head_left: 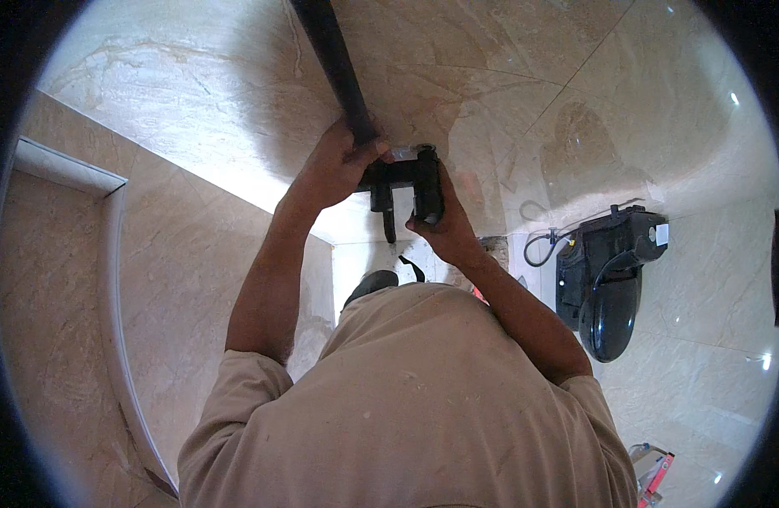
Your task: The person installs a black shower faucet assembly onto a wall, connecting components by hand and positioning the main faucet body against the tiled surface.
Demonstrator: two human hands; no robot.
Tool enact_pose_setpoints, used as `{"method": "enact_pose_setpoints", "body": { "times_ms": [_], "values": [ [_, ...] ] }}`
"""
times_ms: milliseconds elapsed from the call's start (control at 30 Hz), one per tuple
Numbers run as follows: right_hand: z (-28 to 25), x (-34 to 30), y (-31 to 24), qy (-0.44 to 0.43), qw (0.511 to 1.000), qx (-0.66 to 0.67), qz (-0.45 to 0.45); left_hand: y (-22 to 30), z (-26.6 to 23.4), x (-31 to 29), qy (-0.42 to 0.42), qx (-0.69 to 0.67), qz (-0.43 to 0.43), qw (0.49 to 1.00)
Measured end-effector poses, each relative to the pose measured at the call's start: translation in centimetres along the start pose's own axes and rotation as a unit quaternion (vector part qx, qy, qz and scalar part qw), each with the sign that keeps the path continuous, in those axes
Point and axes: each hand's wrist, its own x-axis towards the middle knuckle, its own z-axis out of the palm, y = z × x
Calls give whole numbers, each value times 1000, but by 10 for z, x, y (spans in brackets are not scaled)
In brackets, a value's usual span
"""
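Note:
Against the tiled wall sits a black shower mixer [398, 175], with a long black pipe [332, 63] rising from its left part toward the upper left. My left hand [337, 169] is closed around the pipe's lower end, thumb lying across the joint. My right hand [450, 227] wraps the thick right-hand end of the mixer from its outer side; some of its fingers are hidden behind the body. A slim black piece [389, 222] hangs from the mixer between my hands. Just above the mixer's right end, a small round fitting [426, 149] shows at the wall.
At right a black toilet [611, 292] stands out from the wall, a looped hose [537, 250] beside it. A red level-like tool [656, 479] lies lower right. On the left is a wall recess with white edging [114, 279]. A dark shoe [374, 284] shows beyond my shirt.

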Motion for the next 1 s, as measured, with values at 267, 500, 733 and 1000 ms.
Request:
{"method": "enact_pose_setpoints", "body": {
  "times_ms": [267,500,733,1000],
  "values": [
    [4,-1,-5,-12,999,-11,50,-6,2,-1,7,-6,-49,999],
    [3,-1,-3,18,998,-54,18,-9,0,2,-2,12,11,1000],
    [-8,-9,-5,-18,996,21,87,-11,1,0,-2,119,69,990],
    [-46,-87,21,80,992,27,92,12,34,5,-144,-54,1,988]
  ]
}}
